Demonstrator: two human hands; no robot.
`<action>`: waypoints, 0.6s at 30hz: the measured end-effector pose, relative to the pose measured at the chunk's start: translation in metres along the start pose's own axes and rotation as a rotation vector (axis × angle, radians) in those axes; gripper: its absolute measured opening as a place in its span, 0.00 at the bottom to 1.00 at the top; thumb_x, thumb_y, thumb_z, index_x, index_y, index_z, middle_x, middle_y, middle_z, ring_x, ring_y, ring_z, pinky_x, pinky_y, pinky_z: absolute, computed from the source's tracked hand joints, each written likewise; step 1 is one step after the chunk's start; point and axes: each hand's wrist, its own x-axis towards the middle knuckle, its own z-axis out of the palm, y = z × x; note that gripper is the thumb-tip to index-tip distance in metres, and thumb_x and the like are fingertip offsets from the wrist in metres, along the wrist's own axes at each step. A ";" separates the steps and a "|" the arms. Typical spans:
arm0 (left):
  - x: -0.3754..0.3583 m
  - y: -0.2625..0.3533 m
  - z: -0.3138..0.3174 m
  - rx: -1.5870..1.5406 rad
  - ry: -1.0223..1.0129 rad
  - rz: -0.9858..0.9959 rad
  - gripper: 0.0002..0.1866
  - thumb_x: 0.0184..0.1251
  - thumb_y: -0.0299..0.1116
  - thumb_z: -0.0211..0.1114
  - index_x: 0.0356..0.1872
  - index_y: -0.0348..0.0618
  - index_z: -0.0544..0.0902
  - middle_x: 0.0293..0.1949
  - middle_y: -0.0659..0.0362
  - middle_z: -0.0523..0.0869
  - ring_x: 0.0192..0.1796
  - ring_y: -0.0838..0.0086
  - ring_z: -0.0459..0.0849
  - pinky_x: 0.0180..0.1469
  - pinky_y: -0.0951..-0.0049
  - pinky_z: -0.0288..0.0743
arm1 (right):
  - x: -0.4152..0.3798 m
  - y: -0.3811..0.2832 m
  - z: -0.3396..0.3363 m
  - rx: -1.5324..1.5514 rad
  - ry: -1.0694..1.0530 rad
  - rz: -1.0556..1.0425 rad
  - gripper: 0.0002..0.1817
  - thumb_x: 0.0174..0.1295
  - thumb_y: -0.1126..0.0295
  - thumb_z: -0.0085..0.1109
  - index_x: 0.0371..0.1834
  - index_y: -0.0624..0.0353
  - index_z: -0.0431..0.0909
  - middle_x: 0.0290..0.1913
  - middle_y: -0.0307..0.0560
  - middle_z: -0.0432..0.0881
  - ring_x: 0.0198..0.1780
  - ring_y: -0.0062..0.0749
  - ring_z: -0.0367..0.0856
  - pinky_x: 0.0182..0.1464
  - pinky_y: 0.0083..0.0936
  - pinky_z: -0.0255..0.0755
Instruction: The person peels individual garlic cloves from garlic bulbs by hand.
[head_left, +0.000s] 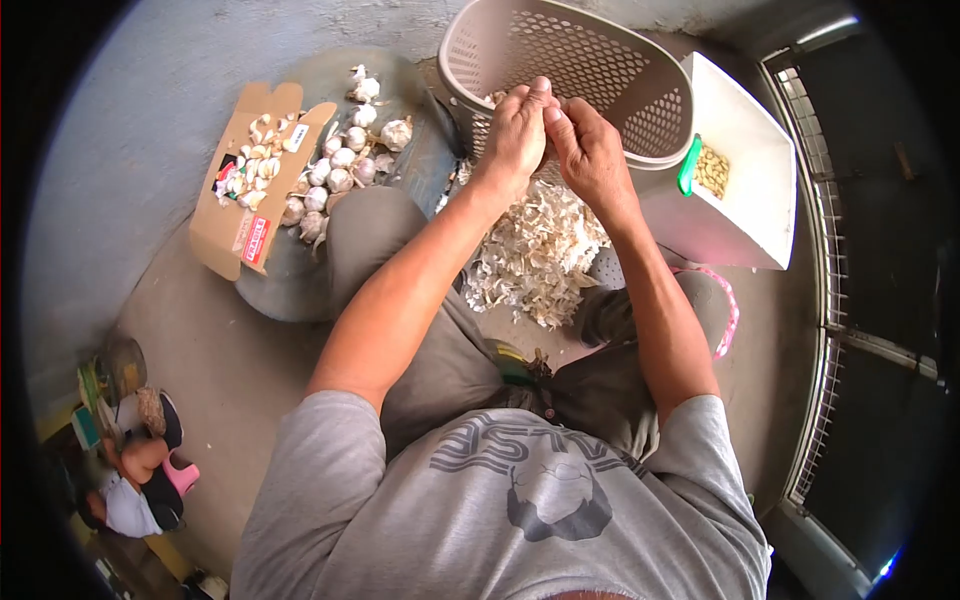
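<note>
My left hand [513, 138] and my right hand [592, 155] meet over the near rim of a grey-brown perforated plastic basket [655, 65]. Both are closed, thumbs and fingertips pinched close together; whatever sits between them is hidden. Beneath them a heap of dry garlic skins [535, 255] covers the floor between my legs. To the left, whole garlic bulbs [340, 175] lie on a round, dark surface [285, 295]. Beside them, loose garlic cloves [258, 170] rest on an opened cardboard box [215, 225].
A white box-like container [745, 130] stands at right, holding pale cloves [711, 172], with a green object [689, 165] at its edge. Metal-framed mesh [825, 250] runs along the right. Another person [135, 485] sits at the lower left. A painted wall [90, 190] rises at left.
</note>
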 end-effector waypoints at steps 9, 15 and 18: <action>-0.001 0.031 -0.022 -0.271 -0.008 -0.341 0.20 0.81 0.51 0.57 0.37 0.46 0.82 0.26 0.63 0.82 0.20 0.79 0.79 0.17 0.78 0.66 | -0.013 -0.013 0.004 0.251 -0.135 -0.018 0.11 0.73 0.74 0.53 0.55 0.65 0.72 0.33 0.51 0.85 0.31 0.38 0.85 0.35 0.33 0.78; -0.004 0.032 -0.007 -0.034 -0.123 -0.176 0.20 0.76 0.53 0.63 0.38 0.44 0.83 0.28 0.63 0.86 0.21 0.83 0.78 0.19 0.82 0.65 | -0.008 -0.001 -0.019 0.678 -0.231 0.258 0.14 0.75 0.72 0.60 0.58 0.67 0.72 0.37 0.43 0.84 0.30 0.20 0.80 0.32 0.19 0.75; -0.005 0.026 -0.001 0.152 -0.176 -0.084 0.15 0.76 0.46 0.65 0.39 0.43 0.83 0.28 0.63 0.86 0.23 0.84 0.78 0.21 0.83 0.67 | -0.004 0.006 -0.027 0.578 -0.163 0.218 0.15 0.74 0.73 0.60 0.57 0.68 0.72 0.37 0.45 0.85 0.31 0.21 0.81 0.32 0.20 0.76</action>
